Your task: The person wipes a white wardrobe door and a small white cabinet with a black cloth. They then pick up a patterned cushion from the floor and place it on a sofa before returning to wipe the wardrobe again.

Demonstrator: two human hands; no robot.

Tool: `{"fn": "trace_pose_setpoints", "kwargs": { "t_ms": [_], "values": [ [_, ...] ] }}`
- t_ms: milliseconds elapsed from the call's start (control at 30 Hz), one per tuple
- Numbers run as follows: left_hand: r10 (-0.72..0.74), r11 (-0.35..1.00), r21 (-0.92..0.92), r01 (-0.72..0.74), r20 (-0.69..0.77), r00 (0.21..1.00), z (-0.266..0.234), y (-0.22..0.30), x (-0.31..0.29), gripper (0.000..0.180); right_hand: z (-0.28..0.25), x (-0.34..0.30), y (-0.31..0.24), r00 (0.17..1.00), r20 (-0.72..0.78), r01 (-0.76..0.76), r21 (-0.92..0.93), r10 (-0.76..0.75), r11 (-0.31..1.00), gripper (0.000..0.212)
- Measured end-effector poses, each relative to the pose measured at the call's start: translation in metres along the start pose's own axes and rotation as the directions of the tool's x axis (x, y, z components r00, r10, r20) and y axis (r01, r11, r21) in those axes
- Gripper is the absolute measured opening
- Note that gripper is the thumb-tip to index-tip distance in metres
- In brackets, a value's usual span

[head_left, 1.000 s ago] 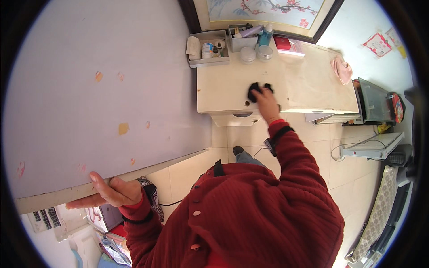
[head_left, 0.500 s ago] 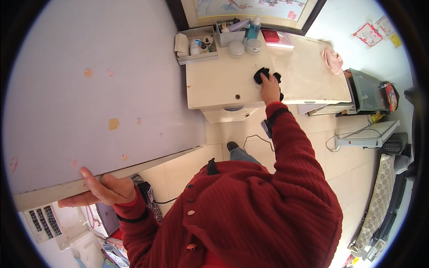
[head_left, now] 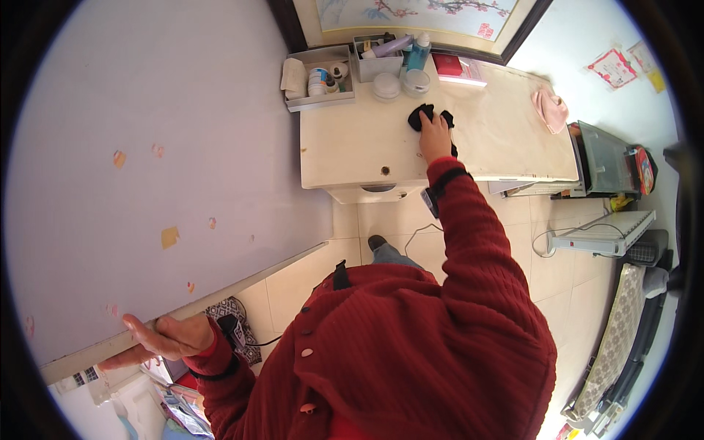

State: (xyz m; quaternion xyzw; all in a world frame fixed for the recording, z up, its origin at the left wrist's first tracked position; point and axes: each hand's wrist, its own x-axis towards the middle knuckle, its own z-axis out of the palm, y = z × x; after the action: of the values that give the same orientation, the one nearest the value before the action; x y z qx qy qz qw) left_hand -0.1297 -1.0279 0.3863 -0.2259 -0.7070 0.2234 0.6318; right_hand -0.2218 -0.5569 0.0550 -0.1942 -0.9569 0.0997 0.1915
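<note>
My right hand [head_left: 434,138] presses down on a black cloth [head_left: 422,116] lying on the cream tabletop [head_left: 352,147], near two round white lidded jars [head_left: 402,83]. The red-sleeved arm stretches forward to it. My left hand [head_left: 165,339] rests flat, fingers spread, on the lower edge of a large pale grey panel [head_left: 147,169] at the lower left. It holds nothing.
At the table's back stand a grey tray of small containers [head_left: 319,77], a box with bottles [head_left: 389,55], a red booklet [head_left: 455,67] and a pink cloth [head_left: 551,110]. A framed picture [head_left: 411,15] leans behind. A white heater [head_left: 598,235] lies on the tiled floor.
My right hand slid the black cloth rightward and toward the back of the tabletop. The left hand stayed on the panel's edge.
</note>
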Motion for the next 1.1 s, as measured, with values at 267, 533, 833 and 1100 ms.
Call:
{"fn": "trace_pose_setpoints", "kwargs": {
  "t_ms": [267,533,833,1100],
  "values": [
    [-0.29,0.912,-0.311,0.267,-0.03,0.957,0.0,0.005,-0.008,0.034,0.019,0.014,-0.065,0.977,0.061,-0.183,-0.261,0.205,0.948,0.029],
    [-0.195,0.947,-0.252,0.197,0.034,0.98,-0.004,-0.004,-0.005,0.044,-0.007,-0.091,-0.178,0.897,0.087,0.411,0.19,-0.433,0.891,0.041],
    [-0.315,0.832,-0.476,0.284,0.016,0.949,0.0,-0.006,-0.009,0.045,-0.045,-0.072,0.014,0.991,-0.07,0.117,0.096,-0.11,0.989,0.037],
    [-0.256,0.867,-0.446,0.223,-0.015,0.966,0.004,-0.008,-0.01,0.04,-0.025,-0.035,0.003,0.963,-0.078,-0.263,-0.087,0.257,0.961,0.035]
  ]
}}
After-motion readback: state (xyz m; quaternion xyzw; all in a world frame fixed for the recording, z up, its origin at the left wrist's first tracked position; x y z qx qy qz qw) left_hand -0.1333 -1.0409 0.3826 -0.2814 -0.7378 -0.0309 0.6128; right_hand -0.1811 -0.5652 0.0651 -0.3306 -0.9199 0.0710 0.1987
